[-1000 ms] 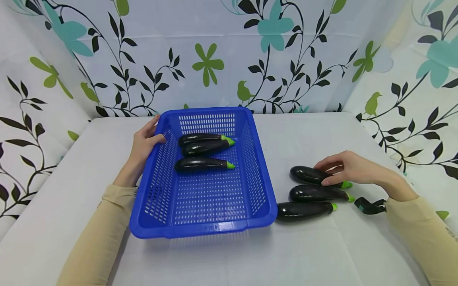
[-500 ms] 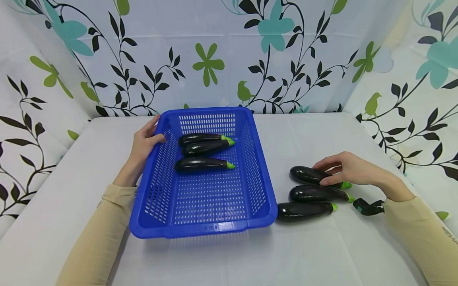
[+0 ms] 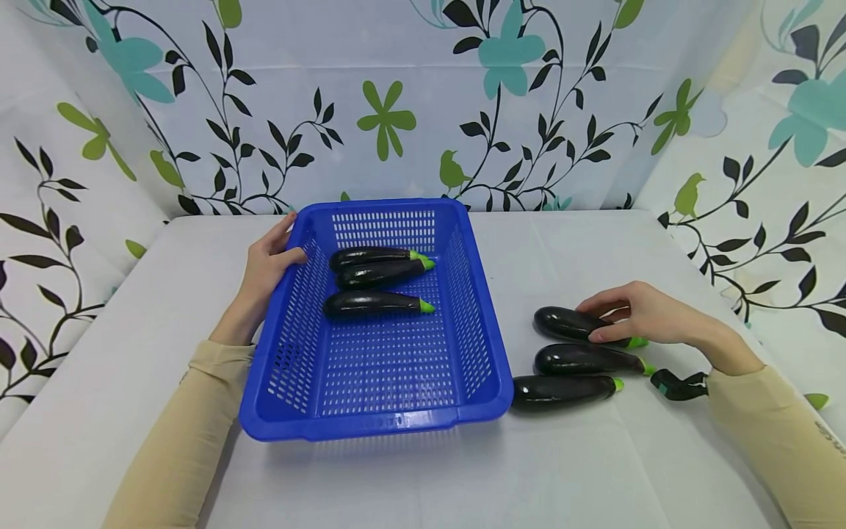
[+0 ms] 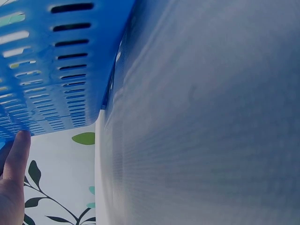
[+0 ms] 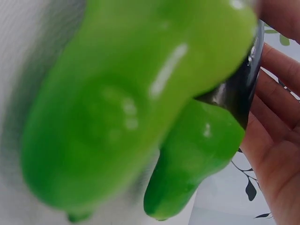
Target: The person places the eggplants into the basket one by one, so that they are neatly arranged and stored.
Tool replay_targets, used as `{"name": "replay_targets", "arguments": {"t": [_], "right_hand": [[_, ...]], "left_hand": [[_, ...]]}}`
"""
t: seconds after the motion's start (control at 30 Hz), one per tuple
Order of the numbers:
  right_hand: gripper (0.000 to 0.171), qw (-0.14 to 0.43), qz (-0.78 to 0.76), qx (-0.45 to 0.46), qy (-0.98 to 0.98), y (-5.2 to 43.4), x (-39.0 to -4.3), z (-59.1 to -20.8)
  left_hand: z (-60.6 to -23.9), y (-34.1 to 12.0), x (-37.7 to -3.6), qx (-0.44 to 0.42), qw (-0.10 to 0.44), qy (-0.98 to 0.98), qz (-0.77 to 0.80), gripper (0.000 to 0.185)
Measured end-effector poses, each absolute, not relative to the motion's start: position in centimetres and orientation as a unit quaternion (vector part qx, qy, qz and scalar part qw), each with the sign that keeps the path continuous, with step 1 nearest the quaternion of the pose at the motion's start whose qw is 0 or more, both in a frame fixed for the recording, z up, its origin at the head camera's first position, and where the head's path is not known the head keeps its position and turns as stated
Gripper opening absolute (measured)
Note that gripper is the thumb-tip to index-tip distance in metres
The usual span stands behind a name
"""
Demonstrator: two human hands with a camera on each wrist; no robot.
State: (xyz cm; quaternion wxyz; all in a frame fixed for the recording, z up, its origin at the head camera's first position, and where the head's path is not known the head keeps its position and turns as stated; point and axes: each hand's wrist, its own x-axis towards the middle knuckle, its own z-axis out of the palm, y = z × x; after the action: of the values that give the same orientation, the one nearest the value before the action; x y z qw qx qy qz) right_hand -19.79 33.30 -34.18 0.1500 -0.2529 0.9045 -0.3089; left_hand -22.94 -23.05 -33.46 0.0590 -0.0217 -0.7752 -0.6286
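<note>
My left hand [image 3: 264, 272] grips the left rim of a blue perforated plastic basket [image 3: 370, 423]. In the left wrist view, a finger [image 4: 18, 154] reaches the slotted basket wall [image 4: 70, 79]. Three dark glossy eggplants with green stems lie inside, the nearest eggplant [image 3: 370, 303] a little apart. To the right of the basket my right hand [image 3: 651, 316] holds the farthest eggplant [image 3: 562, 323] of three, thumb on its near side, fingers over the far side. Below it lie a middle eggplant [image 3: 581, 358] and a near eggplant [image 3: 562, 391]. Green stem ends [image 5: 117, 117] fill much of the right wrist view.
A white cloth [image 3: 529, 477] covers the table. Behind and at the sides hang curtains [image 3: 410, 44] printed with leaves, flowers and birds. A black device [image 3: 679, 384] sits at the right wrist, close to the stems. The near eggplant's left end meets the basket's right edge.
My right hand and wrist have shifted very slightly left at the farthest eggplant. The left hand, basket and other eggplants stay where they were.
</note>
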Motion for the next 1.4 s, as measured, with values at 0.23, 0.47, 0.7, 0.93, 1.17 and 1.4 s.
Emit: {"name": "replay_targets", "arguments": {"t": [0.23,0.47,0.7,0.93,1.17,1.4], "right_hand": [[0.041,0.13,-0.298,-0.254,0.911,33.3,-19.5,-33.4],[0.042,0.132,-0.301,-0.262,0.907,32.9,-19.9,-32.0],[0.041,0.126,-0.294,-0.29,0.902,31.7,-20.2,-30.8],[0.041,0.108,-0.277,-0.309,0.903,30.2,-20.2,-28.4],[0.041,0.111,-0.288,-0.339,0.889,28.3,-20.6,-26.6],[0.041,0.107,-0.282,-0.352,0.886,26.8,-20.9,-25.3]], "left_hand": [[-33.6,-23.1,-23.2,-0.023,0.059,-0.77,-0.635,0.075],[-33.7,-23.1,-23.3,-0.021,0.059,-0.764,-0.642,0.075],[-33.6,-23.0,-23.1,-0.023,0.059,-0.766,-0.64,0.075],[-33.5,-23.0,-23.0,-0.022,0.062,-0.771,-0.634,0.075],[-33.5,-23.1,-23.0,-0.021,0.061,-0.77,-0.635,0.075],[-33.5,-23.1,-23.0,-0.02,0.058,-0.764,-0.642,0.075]]}}
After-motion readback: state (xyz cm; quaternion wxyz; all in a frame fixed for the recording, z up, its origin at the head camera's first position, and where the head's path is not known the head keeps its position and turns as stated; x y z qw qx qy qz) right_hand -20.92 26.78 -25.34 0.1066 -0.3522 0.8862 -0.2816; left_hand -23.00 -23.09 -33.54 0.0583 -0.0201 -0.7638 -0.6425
